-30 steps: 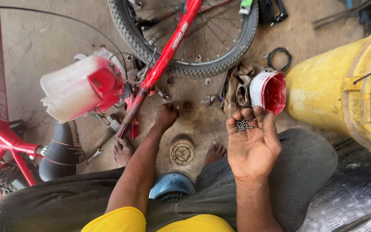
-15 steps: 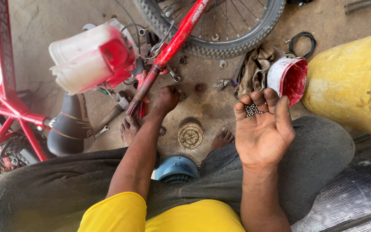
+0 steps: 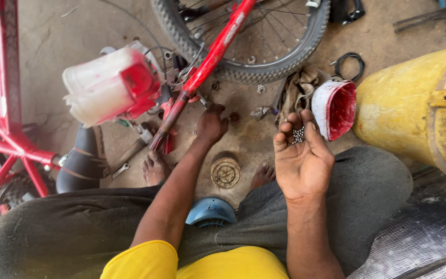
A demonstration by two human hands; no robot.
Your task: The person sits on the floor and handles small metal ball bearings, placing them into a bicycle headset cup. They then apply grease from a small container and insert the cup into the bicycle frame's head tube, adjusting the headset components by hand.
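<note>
My right hand (image 3: pixel 301 160) is raised palm up, fingers curling over a small cluster of steel bearing balls (image 3: pixel 298 135) cupped at the fingertips. My left hand (image 3: pixel 210 124) reaches down to the dirty floor, fingers pinched near small parts beside the red bicycle frame tube (image 3: pixel 202 72). A round toothed metal part (image 3: pixel 226 172) lies on the floor between my bare feet. A red and white cup (image 3: pixel 335 108) lies on its side just past my right fingers.
A spoked bicycle wheel (image 3: pixel 264 46) stands ahead. A white and red plastic container (image 3: pixel 108 85) hangs at left, by a red bike frame (image 3: pixel 1 103). A yellow drum (image 3: pixel 419 103) stands at right. A rag (image 3: pixel 298 88), black ring (image 3: pixel 349 64) and wrench (image 3: pixel 121 169) lie around.
My right hand's fingers have curled closer over the bearing balls. The view has shifted, so everything sits lower and nearer. My left hand stays on the floor by the frame tube.
</note>
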